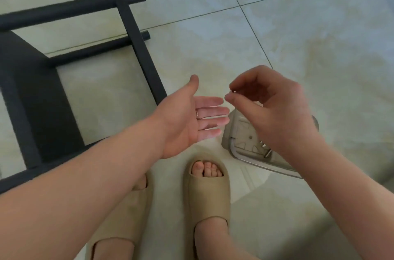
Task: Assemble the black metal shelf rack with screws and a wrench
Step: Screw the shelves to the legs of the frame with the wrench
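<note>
- Pinching item: your right hand (pixel 275 110) holds a small bright piece, likely a screw (pixel 232 91), between thumb tip and forefinger tip. The other fingers curl loosely.
- Left hand (pixel 187 117): palm up, fingers straight, holding nothing. Its fingertips are just beside the screw, not touching it. One ring (pixel 197 114) on a finger.
- Rack (pixel 136 31): black, lying on the floor (pixel 298 36) to your left. Two round bars and a flat crossbar are joined, with a dark panel at the far left. Both hands are apart from it.
- Tray (pixel 229 138): clear, on the floor, partly hidden by your right hand. A few bright bits (pixel 263 144) lie inside; whether the wrench is among them cannot be told.
- Slipper (pixel 207 193): beige, on your foot, below the hands. A second one shows under your left forearm.
- Step, judged: passing the screw to the open palm, or carrying it to the rack.
- Risk 1: the pinch is on fingertips only, so a slip drops the screw. On hard tile it would likely bounce and roll, perhaps under the rack or a slipper.
- Risk 2: a flat palm gives the screw nothing to stop against; tilt it and the piece rolls off. Cup the fingers first.
- Risk 3: the tray lies near your foot, so a step could tip it and scatter the rest.
- Risk 4: no wrench in hand, so a joint may be left only finger-tight.
</note>
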`<state>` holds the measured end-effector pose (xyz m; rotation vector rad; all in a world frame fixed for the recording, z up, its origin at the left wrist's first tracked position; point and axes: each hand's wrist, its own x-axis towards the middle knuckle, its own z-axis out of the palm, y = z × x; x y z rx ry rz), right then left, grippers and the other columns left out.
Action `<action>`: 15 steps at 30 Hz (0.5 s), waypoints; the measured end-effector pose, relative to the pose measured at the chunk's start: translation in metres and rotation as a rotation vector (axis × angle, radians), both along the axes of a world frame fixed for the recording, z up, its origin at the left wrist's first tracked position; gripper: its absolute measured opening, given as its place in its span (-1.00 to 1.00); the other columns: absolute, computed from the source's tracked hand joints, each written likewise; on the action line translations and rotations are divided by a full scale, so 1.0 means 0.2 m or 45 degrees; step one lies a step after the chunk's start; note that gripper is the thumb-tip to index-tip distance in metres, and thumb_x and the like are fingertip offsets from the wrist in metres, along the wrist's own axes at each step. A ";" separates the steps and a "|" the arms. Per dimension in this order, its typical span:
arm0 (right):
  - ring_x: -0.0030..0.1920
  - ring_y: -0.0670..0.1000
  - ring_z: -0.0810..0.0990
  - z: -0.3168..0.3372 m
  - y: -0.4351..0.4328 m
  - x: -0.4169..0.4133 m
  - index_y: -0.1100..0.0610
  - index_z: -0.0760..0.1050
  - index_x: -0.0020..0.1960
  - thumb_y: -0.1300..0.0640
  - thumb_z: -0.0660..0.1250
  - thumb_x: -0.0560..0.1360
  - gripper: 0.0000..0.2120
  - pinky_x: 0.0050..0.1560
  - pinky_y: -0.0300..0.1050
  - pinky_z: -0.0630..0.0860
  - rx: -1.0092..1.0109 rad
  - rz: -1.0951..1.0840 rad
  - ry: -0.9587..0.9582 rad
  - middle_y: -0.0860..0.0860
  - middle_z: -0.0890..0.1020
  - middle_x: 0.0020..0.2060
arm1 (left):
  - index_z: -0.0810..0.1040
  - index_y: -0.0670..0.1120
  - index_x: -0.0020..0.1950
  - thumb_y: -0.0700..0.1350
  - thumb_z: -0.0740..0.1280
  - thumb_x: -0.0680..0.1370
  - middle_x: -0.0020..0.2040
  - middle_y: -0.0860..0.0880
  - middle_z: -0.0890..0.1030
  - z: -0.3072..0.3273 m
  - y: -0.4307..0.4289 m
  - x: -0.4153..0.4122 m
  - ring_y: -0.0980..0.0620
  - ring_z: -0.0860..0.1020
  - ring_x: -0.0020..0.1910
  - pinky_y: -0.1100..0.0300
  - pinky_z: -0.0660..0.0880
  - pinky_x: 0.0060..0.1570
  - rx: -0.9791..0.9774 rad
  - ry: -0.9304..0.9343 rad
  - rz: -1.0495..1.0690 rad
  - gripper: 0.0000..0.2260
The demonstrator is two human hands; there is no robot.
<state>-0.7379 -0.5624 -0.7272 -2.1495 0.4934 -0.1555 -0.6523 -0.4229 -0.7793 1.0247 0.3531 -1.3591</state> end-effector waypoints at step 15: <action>0.08 -0.04 0.51 -0.22 0.18 0.30 0.08 0.51 0.27 -0.01 0.45 0.53 -0.63 0.12 -0.16 0.41 -0.468 0.864 0.363 -0.05 0.57 0.12 | 0.59 -0.12 0.05 -0.22 0.10 0.66 -0.37 0.03 0.62 -0.08 0.39 0.32 0.14 0.55 -0.44 0.31 0.45 -0.45 0.309 -0.402 0.446 -0.75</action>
